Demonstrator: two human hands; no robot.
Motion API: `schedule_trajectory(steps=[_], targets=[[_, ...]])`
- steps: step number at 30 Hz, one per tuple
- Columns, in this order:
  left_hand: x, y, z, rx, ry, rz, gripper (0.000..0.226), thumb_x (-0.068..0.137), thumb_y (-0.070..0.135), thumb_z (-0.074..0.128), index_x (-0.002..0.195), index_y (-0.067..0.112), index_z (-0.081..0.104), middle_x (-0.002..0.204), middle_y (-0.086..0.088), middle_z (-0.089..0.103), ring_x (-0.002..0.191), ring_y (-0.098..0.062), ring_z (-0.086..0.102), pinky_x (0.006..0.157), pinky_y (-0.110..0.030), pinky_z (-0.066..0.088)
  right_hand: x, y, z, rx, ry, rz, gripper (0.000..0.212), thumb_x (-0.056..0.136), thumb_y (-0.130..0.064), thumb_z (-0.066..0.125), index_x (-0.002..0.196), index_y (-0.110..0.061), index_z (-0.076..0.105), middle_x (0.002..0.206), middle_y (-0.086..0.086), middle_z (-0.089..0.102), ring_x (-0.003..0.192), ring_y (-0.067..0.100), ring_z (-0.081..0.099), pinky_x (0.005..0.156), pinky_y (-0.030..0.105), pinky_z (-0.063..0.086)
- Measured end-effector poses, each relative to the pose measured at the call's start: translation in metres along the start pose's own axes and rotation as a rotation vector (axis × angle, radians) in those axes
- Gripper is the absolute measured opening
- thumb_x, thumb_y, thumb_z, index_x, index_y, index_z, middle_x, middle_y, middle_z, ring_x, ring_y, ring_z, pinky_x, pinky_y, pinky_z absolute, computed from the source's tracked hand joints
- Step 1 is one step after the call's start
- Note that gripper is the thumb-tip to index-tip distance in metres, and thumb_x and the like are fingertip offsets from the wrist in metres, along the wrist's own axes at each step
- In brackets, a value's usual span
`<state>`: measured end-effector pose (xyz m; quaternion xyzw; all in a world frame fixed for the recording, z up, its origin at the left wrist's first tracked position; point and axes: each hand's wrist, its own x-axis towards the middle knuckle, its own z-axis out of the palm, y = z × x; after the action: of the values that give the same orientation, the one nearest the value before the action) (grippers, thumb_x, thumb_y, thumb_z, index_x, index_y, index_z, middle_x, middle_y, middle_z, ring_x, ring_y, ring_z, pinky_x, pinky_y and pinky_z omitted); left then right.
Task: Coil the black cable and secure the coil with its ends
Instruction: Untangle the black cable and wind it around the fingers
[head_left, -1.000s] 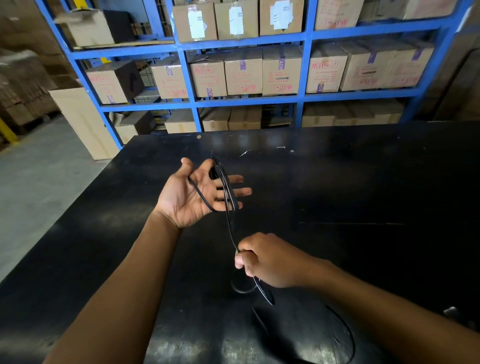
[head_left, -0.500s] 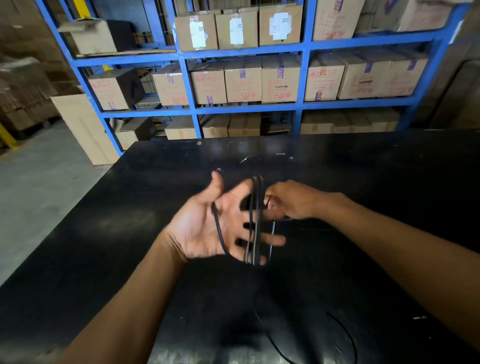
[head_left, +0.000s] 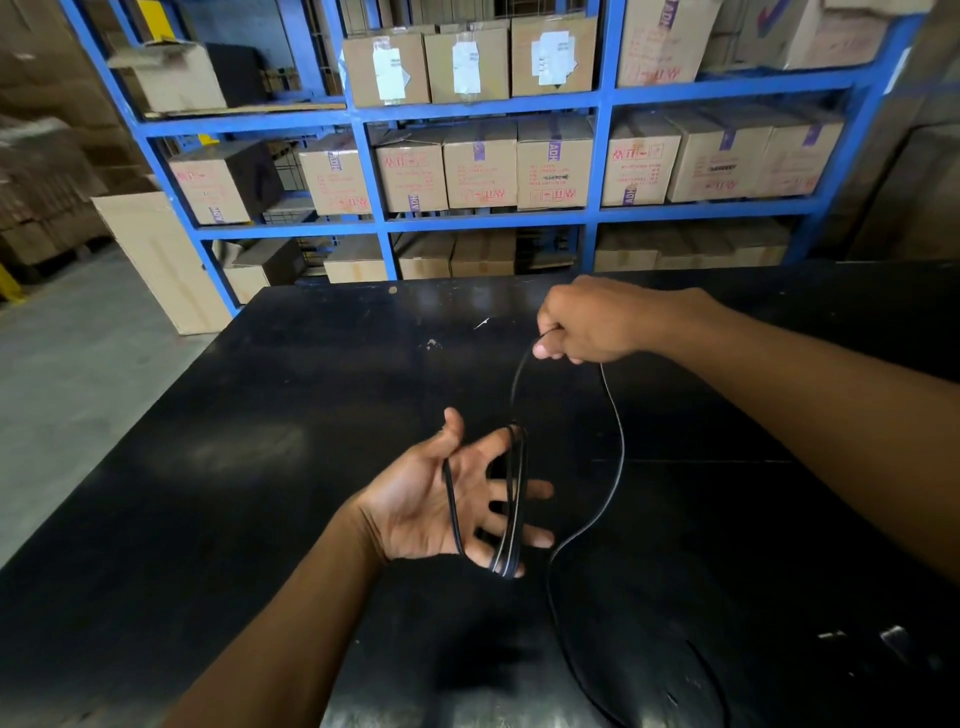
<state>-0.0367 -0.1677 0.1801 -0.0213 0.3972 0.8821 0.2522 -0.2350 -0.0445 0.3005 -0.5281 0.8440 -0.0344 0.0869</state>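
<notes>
Fingers (head_left: 519, 491) of left hand (head_left: 431, 499) spread, wound with thin glossy black cable (head_left: 618, 447), right hand (head_left: 587, 322) pinching it.

Two bare forearms, no sleeves, no watch or bands at either wrist. Left hand (head_left: 441, 499) and right hand (head_left: 587, 322) both ungloved, ringless on every visible finger. Short, plain nails on the fingers (head_left: 535, 489).

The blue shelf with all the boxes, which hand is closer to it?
Right. The right hand is raised at the table's far side, just before the blue shelf, pinching the cable. The left hand sits nearer the person, loops around its fingers.
</notes>
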Motion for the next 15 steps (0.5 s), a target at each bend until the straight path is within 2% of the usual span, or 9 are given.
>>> schedule_trajectory(steps=[4, 7, 9, 11, 13, 15], targets=[[0.001, 0.015, -0.010, -0.081, 0.122, 0.099, 0.078, 0.085, 0.077, 0.025, 0.153, 0.037, 0.022, 0.152, -0.030, 0.034, 0.131, -0.063, 0.035, 0.098, -0.074, 0.034, -0.013, -0.025, 0.008, 0.021, 0.006, 0.000, 0.029, 0.090, -0.039, 0.062, 0.070, -0.020, 0.064, 0.060, -0.003, 0.069, 0.059, 0.013, 0.066, 0.055, 0.029, 0.044], [0.003, 0.032, -0.014, -0.075, 0.226, 0.177, 0.080, 0.087, 0.077, 0.015, 0.152, 0.032, 0.027, 0.150, -0.030, 0.040, 0.129, -0.062, 0.040, 0.098, -0.075, 0.034, -0.027, -0.050, 0.020, 0.060, 0.033, 0.015, 0.017, 0.090, -0.032, 0.062, 0.079, -0.019, 0.061, 0.071, 0.000, 0.065, 0.064, 0.017, 0.064, 0.057, 0.035, 0.052], [0.002, 0.043, -0.016, -0.063, 0.261, 0.231, 0.081, 0.088, 0.076, 0.011, 0.152, 0.030, 0.029, 0.147, -0.031, 0.043, 0.128, -0.060, 0.041, 0.097, -0.074, 0.034, -0.038, -0.062, 0.031, 0.067, 0.060, 0.033, 0.011, 0.090, -0.025, 0.061, 0.081, -0.021, 0.057, 0.073, 0.000, 0.059, 0.062, 0.016, 0.059, 0.052, 0.032, 0.045], [-0.003, 0.052, -0.019, -0.088, 0.290, 0.296, 0.081, 0.089, 0.075, 0.010, 0.153, 0.028, 0.026, 0.143, -0.034, 0.046, 0.125, -0.060, 0.045, 0.095, -0.075, 0.038, -0.049, -0.071, 0.041, 0.107, 0.072, 0.061, 0.015, 0.088, -0.021, 0.060, 0.075, -0.023, 0.053, 0.071, -0.001, 0.057, 0.061, 0.017, 0.057, 0.052, 0.031, 0.042], [-0.008, 0.059, -0.022, -0.133, 0.316, 0.364, 0.079, 0.091, 0.073, 0.012, 0.155, 0.028, 0.019, 0.140, -0.036, 0.048, 0.118, -0.062, 0.051, 0.089, -0.076, 0.041, -0.059, -0.076, 0.053, 0.175, 0.062, 0.087, 0.007, 0.088, -0.021, 0.057, 0.081, -0.019, 0.060, 0.080, 0.003, 0.064, 0.070, 0.024, 0.063, 0.061, 0.034, 0.051], [-0.013, 0.065, -0.026, -0.163, 0.347, 0.428, 0.077, 0.092, 0.071, 0.013, 0.156, 0.028, 0.012, 0.142, -0.036, 0.043, 0.114, -0.064, 0.052, 0.086, -0.078, 0.041, -0.068, -0.080, 0.065, 0.293, 0.034, 0.105, 0.014, 0.088, -0.025, 0.054, 0.090, -0.017, 0.066, 0.092, 0.007, 0.070, 0.082, 0.029, 0.068, 0.075, 0.042, 0.057]])
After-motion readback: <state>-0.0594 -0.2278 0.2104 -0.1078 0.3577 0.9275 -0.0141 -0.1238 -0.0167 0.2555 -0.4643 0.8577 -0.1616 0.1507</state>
